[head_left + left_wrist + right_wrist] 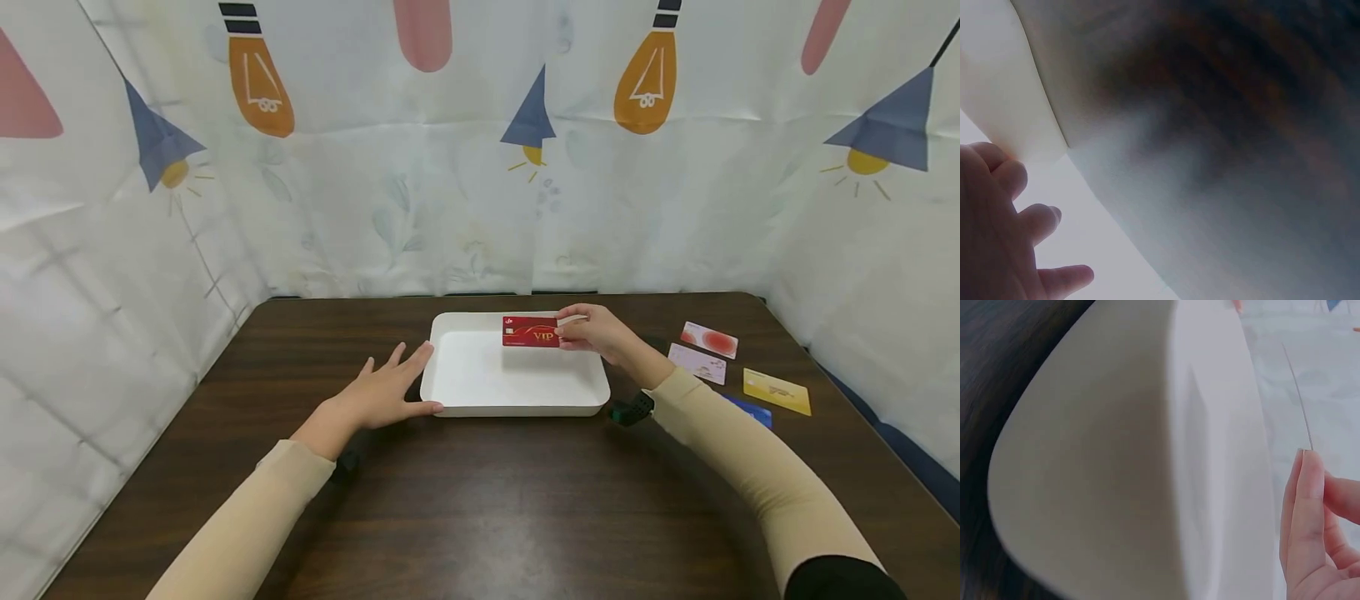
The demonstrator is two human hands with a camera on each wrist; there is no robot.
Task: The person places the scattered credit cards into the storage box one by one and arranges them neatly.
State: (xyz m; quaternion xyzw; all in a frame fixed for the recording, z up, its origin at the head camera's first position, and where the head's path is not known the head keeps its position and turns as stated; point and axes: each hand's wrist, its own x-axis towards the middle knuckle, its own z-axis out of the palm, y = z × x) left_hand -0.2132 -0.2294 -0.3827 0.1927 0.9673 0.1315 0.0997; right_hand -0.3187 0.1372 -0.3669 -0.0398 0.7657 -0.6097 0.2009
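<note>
Head: R hand pinches 1 red card abv 1 tray, L hand wide, 4 cards aside.

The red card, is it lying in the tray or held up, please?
Held up: the right hand pinches the red card, clear of the tray.
</note>
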